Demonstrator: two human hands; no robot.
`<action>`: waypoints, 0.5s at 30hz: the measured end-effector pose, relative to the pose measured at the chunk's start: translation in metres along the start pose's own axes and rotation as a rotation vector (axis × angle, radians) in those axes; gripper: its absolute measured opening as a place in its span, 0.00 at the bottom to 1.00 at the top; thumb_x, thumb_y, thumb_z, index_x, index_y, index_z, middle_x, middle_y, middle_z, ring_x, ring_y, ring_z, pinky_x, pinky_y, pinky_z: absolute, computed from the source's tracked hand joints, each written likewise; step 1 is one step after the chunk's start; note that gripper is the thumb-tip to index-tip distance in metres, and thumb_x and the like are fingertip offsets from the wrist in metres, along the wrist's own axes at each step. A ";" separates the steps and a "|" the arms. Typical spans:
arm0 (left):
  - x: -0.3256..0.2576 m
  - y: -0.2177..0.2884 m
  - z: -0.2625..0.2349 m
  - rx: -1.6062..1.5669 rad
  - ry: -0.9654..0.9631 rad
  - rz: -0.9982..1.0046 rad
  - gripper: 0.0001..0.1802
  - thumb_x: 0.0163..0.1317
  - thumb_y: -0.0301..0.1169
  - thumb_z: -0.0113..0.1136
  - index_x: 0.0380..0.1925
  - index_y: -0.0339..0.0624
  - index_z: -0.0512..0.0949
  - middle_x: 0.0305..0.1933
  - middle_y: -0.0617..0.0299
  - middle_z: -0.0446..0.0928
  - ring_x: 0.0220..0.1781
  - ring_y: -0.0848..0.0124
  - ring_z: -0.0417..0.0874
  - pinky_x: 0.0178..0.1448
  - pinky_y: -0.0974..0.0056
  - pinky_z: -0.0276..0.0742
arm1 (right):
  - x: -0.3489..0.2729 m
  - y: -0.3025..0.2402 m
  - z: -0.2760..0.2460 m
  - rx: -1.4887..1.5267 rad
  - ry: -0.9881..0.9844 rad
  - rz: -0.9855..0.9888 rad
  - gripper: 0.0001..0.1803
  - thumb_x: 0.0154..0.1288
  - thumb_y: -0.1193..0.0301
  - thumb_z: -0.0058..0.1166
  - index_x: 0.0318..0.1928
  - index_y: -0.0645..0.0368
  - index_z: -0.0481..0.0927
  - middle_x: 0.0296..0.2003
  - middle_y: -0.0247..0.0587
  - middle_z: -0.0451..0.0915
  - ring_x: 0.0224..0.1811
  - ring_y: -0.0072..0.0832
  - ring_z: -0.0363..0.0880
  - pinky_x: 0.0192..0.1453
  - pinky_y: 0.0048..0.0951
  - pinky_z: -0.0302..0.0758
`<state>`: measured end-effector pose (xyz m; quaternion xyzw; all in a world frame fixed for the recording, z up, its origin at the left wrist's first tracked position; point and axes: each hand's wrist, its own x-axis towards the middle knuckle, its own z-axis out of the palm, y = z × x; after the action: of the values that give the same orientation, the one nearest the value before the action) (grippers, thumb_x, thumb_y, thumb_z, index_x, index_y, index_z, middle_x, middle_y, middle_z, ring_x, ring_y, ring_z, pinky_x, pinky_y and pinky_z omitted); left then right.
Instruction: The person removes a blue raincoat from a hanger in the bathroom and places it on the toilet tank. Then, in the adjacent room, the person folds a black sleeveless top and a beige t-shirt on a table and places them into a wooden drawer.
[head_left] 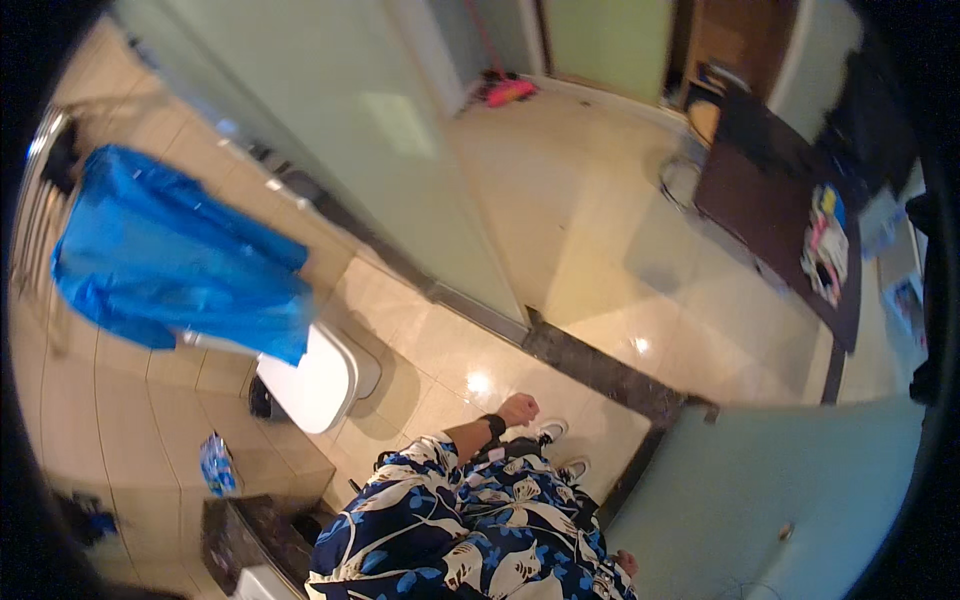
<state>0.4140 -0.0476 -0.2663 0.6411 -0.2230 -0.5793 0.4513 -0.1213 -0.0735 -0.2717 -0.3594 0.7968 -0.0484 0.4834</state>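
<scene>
My left hand [518, 409] hangs in front of my body above the tiled floor, a dark band [495, 426] round its wrist. Its fingers are curled in, and nothing shows in them. Just beyond it are my white shoes [552, 430]. Only a small part of my right hand [627, 562] comes out past the patterned shirt [520, 510], beside a frosted glass panel [780, 480]; its fingers are mostly hidden. Neither hand is seen touching an object.
At left, a blue garment [180, 250] hangs from a metal rack [35, 190], partly over a white toilet [320, 380]. A glass door [330, 120] stands beside a dark sill [590, 365]. Further off are a dark table [750, 190] and a pink broom head [510, 92].
</scene>
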 end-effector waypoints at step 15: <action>-0.137 -0.111 0.004 0.292 0.362 -0.676 0.10 0.60 0.33 0.54 0.32 0.39 0.79 0.27 0.63 0.80 0.23 0.70 0.81 0.22 0.66 0.74 | 0.158 -0.257 -0.042 -0.603 0.458 -0.927 0.09 0.66 0.68 0.44 0.32 0.61 0.67 0.28 0.41 0.66 0.27 0.35 0.61 0.34 0.39 0.60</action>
<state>0.3527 0.1162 -0.2848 0.8272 0.0031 -0.5350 0.1718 -0.0628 -0.3721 -0.2563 -0.7713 0.6194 -0.1022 0.1047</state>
